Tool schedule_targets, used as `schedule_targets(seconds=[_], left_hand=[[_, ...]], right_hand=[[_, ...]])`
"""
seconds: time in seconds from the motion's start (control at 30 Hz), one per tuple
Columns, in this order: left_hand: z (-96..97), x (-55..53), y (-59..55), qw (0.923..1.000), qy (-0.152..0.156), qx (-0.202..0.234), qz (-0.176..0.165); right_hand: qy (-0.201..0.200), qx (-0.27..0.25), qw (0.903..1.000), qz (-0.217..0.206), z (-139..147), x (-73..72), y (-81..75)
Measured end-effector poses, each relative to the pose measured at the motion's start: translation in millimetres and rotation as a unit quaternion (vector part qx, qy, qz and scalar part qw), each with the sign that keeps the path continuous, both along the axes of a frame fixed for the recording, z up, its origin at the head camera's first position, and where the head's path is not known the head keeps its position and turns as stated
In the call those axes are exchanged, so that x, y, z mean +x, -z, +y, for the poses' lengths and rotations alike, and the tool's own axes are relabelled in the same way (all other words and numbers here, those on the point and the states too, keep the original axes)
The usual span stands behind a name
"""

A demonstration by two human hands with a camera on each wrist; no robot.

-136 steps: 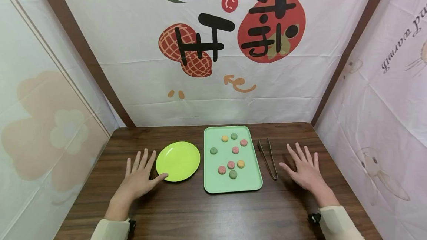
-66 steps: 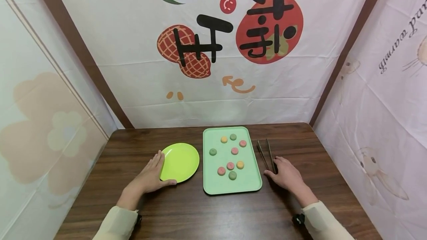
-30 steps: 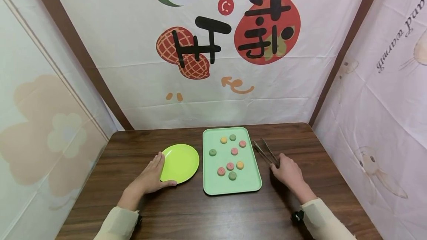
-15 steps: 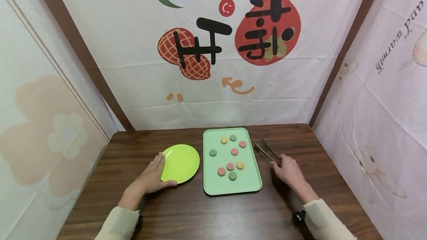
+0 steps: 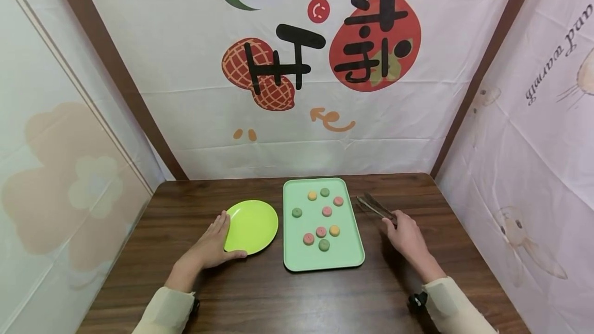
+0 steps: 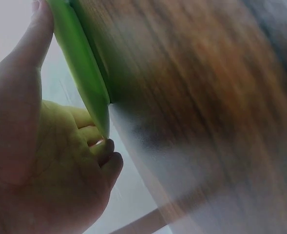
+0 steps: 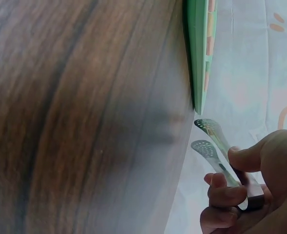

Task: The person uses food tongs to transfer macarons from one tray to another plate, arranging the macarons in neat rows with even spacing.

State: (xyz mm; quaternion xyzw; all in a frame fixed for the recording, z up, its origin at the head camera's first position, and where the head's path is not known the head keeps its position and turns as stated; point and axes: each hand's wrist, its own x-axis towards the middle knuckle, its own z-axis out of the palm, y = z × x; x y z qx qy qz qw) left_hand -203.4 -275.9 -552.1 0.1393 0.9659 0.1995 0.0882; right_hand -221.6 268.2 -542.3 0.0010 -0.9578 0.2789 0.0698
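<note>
My left hand [image 5: 208, 244] holds a lime-green plate [image 5: 254, 227] by its left rim, thumb at the front edge and fingers along the side. In the left wrist view the fingertips bend at the edge of the plate [image 6: 85, 68]. My right hand [image 5: 408, 238] grips metal tongs [image 5: 375, 206] by the hinged end, their tips pointing left and away. The right wrist view shows the tongs' two perforated tips [image 7: 209, 127] slightly apart, nothing between them, with the thumb on one arm and curled fingers on the other. Between the hands lies a mint-green tray [image 5: 301, 256] bearing several pink, yellow and green macarons [image 5: 321, 231].
A dark wooden table [image 5: 260, 293] carries everything. A white printed cloth [image 5: 195, 143] rises behind its back edge, and further cloth walls [image 5: 515, 169] stand on both sides. The tray's right edge is close to the tongs' tips.
Both hands came in from lying open on the table: the left took hold of the plate's rim, the right picked up the tongs. Lately the tongs' arms have drawn closer together and shifted slightly right.
</note>
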Motion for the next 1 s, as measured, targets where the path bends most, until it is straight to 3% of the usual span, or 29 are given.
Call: schedule_targets(seconds=[0.47,1.0], left_hand=[[-0.3,0.7,-0.6,1.0,-0.003,0.006,0.001],[1.9,2.5,-6.7,0.9999,0.001,0.002,-0.015]], right_hand=[[-0.012,-0.023,0.9985,0.047,-3,-5.2,-7.5],[-0.091,-0.08,0.9925,-0.011,-24,-20.9,-8.2]])
